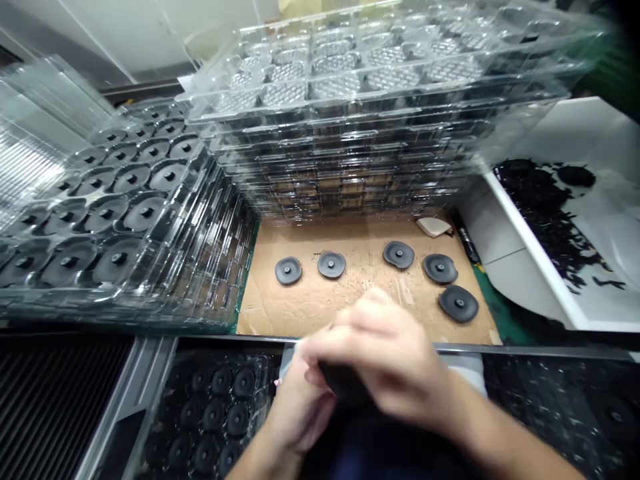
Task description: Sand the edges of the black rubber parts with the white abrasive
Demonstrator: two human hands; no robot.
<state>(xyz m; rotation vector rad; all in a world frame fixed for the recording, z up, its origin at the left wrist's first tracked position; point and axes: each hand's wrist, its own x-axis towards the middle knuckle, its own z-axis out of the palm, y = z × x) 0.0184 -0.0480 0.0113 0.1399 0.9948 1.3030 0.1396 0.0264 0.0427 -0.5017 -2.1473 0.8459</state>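
Note:
My left hand (303, 400) and my right hand (385, 353) meet over the near edge of the cardboard, fingers curled together. Between them is a black rubbery-looking part (345, 381), mostly covered by the fingers and blurred. It resembles the discs nearby, though its full shape is hidden. Beyond the hands, several dark grey discs with a small central hub lie apart on the cardboard sheet (280, 313). Closest to my right hand is a disc (459, 304); another disc (331, 265) lies straight ahead, and one more disc (289, 270) sits to its left.
Tall stacks of clear plastic trays (345, 127) stand at the back. Left, a tray stack (120, 257) is filled with discs. A white bin (533, 247) with black scraps stands right, beside a black pen-like tool (466, 239). Below lies a disc-filled tray (213, 417).

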